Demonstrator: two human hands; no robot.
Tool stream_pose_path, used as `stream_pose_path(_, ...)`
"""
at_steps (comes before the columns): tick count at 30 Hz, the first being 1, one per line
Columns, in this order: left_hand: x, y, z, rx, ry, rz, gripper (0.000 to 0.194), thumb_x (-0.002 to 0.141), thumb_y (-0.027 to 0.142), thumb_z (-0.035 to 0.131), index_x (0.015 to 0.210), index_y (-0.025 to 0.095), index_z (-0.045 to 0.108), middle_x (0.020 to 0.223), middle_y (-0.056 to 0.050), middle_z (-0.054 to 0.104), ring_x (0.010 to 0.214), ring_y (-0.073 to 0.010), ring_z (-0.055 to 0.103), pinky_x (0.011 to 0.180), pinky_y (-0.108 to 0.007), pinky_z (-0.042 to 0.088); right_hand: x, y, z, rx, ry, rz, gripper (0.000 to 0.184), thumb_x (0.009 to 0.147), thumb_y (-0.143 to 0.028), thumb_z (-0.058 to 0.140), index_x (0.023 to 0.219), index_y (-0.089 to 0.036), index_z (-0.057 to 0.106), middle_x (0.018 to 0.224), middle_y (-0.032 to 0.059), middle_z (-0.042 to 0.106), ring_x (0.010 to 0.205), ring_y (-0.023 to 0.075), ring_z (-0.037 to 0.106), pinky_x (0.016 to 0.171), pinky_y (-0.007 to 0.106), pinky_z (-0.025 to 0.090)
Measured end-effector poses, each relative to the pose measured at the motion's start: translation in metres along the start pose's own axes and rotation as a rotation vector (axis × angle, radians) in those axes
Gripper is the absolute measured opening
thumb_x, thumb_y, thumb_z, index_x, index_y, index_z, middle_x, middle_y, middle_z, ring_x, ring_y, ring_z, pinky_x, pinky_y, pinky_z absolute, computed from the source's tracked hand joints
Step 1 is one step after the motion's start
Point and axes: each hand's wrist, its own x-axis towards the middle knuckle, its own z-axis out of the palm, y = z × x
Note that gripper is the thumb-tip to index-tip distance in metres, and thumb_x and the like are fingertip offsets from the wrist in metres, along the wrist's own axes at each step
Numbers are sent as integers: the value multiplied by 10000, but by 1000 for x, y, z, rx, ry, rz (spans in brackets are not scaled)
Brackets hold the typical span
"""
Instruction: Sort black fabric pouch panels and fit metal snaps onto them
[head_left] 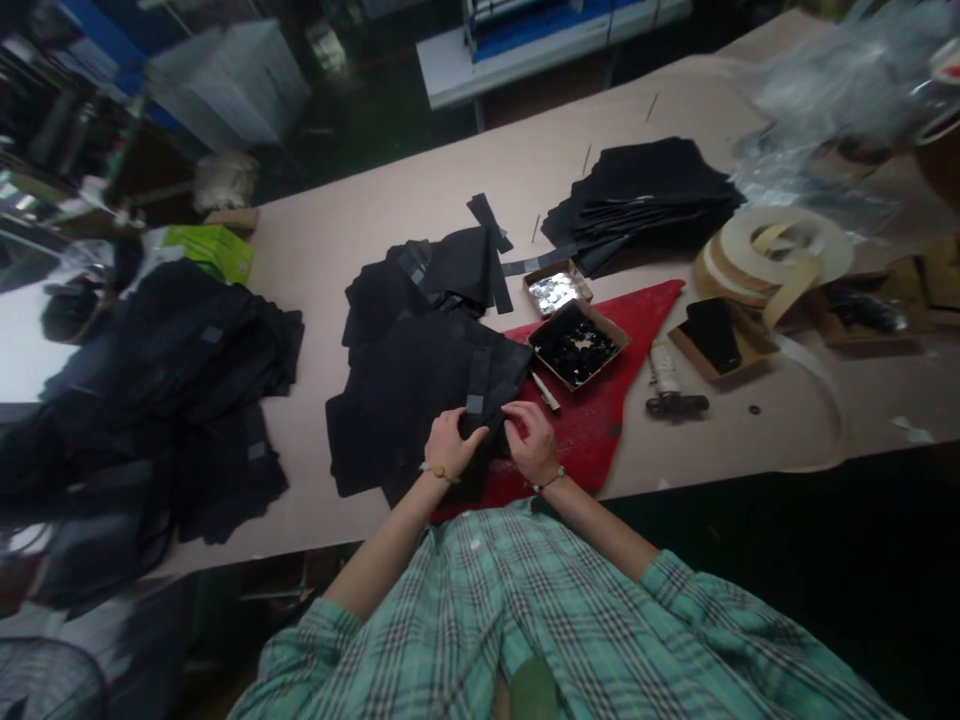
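Black cloth pieces [405,370] — one pile, on the counter [300,235], partly over a red mat [589,440]. Left hand [450,443] on top, grip apart; right hand [534,442] — at the edge (grip blurred, cannot tell).

Dim, soft light overall, shadows faint. Table [307,250] evenly pale; floor [750,540] at lower right nearly black. Glare on silver pieces [556,293], shine on plastic [832,90]. Black cloth [405,390] shows little detail. Outer edges blurred, stretched as by wide lens.
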Motion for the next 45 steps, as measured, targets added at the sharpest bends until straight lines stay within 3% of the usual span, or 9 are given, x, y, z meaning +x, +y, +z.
stream_pose_path(7,3,19,13,306,27,20,338,856,372,590,1129,178,547,1161,-118,547,1116,-262,508,804,-343,529,-2,13,57,464,-32,672,408,718,-149,639,1125,-179,612,1175,112,653,1031,186,643,934,352,507)
stream_pose_path(15,10,18,2,236,-86,22,516,774,473,684,1181,192,540,1235,-121,570,1177,-281,508,902,-366,505,30,0,50,585,-156,1014,346,797,-233,632,1140,-196,610,1090,79,696,890,160,649,598,219,438)
stream_pose_path(19,20,10,-4,15,-105,-83,526,809,303,639,1306,204,497,1224,-108,635,1131,-252,598,943,-349,487,43,-16,58,626,-360,966,210,804,-249,634,1003,-201,682,879,28,698,742,124,601,518,189,340)
stream_pose_path(22,28,-10,-36,-84,-93,-125,550,830,181,573,1366,237,461,1107,-65,699,1035,-202,657,917,-305,494,39,-21,63,717,-258,949,215,803,-204,625,1012,-221,670,931,21,682,826,127,612,565,190,403)
stream_pose_path(27,34,-53,-154,198,437,-242,527,866,104,448,1374,243,458,1167,-92,658,1027,-234,644,853,-337,502,21,-12,51,917,-113,1077,217,800,-171,617,1008,-236,616,1073,46,665,951,159,627,653,237,497)
stream_pose_path(30,30,-57,-188,410,513,-126,384,883,112,415,1161,256,637,1240,-86,591,1099,-246,593,861,-336,496,16,-10,45,981,-126,1116,211,799,-169,619,998,-238,609,1128,52,661,1001,174,625,682,258,525)
stream_pose_path(36,29,-21,-79,422,87,20,255,923,281,491,1108,219,654,1138,-111,589,1114,-242,541,906,-331,491,20,-17,61,951,-181,1040,276,810,-194,610,1083,-231,614,1222,67,641,1056,182,620,673,248,534)
stream_pose_path(39,31,-11,-28,341,49,-42,372,896,448,555,1177,205,586,1202,-117,547,1147,-239,519,891,-330,503,24,-17,71,825,-212,981,401,803,-220,619,1201,-248,586,1289,59,620,1114,187,600,681,240,523)
stream_pose_path(45,35,-12,-21,346,43,-74,403,854,454,592,1177,218,537,1227,-115,519,1159,-247,511,852,-348,522,37,-14,82,618,-287,890,511,770,-242,668,1275,-220,591,1223,63,670,1076,218,613,787,294,516)
